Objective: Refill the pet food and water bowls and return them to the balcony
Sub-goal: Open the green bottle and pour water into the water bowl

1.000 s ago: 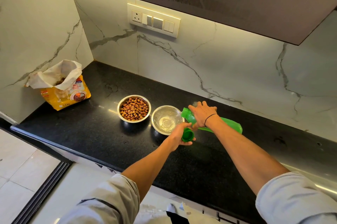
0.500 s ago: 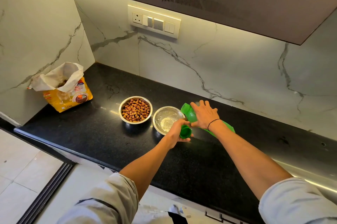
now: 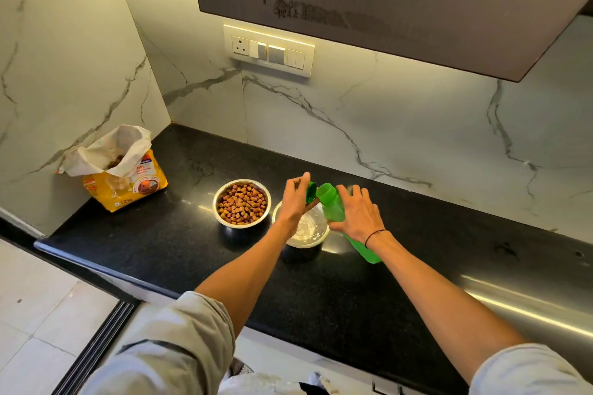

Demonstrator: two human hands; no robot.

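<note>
Two steel bowls stand side by side on the black counter (image 3: 160, 234). The left bowl (image 3: 241, 204) is full of brown kibble. The right bowl (image 3: 309, 229) holds water and is partly hidden behind my arms. My right hand (image 3: 357, 214) grips a green bottle (image 3: 332, 203), tilted with its open mouth up and to the left, above the water bowl's far rim. My left hand (image 3: 294, 197) holds the green cap (image 3: 310, 192) right at the bottle's mouth.
An open yellow pet food bag (image 3: 123, 176) leans in the left corner against the marble wall. A switch panel (image 3: 269, 50) and a dark wall cabinet (image 3: 385, 2) hang above. A steel sink edge (image 3: 526, 298) runs at the right. Floor tiles lie at lower left.
The bottle has tipped back from pouring towards upright. My left hand rose with the cap from beside the water bowl to the bottle's mouth.
</note>
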